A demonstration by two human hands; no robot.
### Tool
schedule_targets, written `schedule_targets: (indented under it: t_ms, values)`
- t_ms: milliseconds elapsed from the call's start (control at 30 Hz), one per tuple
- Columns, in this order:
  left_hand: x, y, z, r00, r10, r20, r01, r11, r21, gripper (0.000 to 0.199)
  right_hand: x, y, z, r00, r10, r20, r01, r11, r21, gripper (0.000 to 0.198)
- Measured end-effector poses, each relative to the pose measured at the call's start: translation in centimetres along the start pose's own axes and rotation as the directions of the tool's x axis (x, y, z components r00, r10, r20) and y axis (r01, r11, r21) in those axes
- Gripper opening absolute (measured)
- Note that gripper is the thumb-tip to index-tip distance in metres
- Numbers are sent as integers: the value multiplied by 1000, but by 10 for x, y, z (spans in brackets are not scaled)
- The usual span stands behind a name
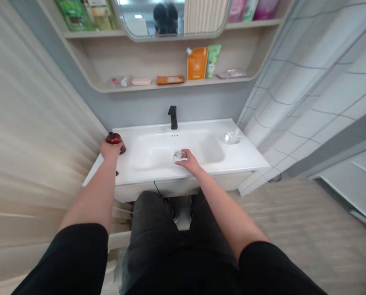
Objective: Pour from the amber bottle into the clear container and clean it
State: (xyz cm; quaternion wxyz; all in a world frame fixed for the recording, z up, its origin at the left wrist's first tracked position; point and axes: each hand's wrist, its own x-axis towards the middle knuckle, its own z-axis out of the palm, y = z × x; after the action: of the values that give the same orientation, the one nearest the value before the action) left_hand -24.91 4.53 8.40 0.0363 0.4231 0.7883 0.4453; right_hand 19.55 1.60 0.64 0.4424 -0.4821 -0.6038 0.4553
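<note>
At the left end of the white washbasin [130, 174], my left hand [109, 150] is closed around a dark reddish-brown bottle [113, 138]. My fingers hide part of its side. Over the front of the basin's bowl, my right hand [190, 163] grips a small clear container [179, 155] between thumb and fingers. What is inside it is too small to tell. A black faucet [173, 118] stands behind the bowl. On the right side of the counter sits another clear container [232, 137], apart from both hands.
Above the basin runs a shelf [170, 85] with an orange pouch [197, 63], a green tube [213, 61], a flat orange packet [170, 80] and a pink soap-like bar [141, 81]. A mirror [201, 18] hangs higher. Curtain [32, 135] borders the left, white tiled wall [293, 90] the right.
</note>
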Motion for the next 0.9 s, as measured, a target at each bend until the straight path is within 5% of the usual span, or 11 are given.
schedule_targets:
  t_ms: [100,267,400,533,700,900]
  values:
    - [-15,20,6,996,-50,-77,45,997,-61,72,4,4,1,1000,10,-16,-9,997,73,85]
    - [-73,51,28,974,213,82,-192,959,-210,83,11,4,1,990,88,109,-109,972,210,82]
    - [-120,65,56,888,395,235,-342,910,-236,82,17,3,-11,995,31,99,-37,997,62,78]
    - [-150,74,83,858,435,273,-381,896,-228,81,23,9,-25,1000,7,2,-6,998,-66,85]
    - [-169,79,108,831,465,304,-414,883,-219,79,29,23,-27,999,51,-2,-51,998,-24,86]
    - [-180,78,118,714,580,392,-534,813,-232,76,28,23,-25,1000,-2,16,5,985,-172,80]
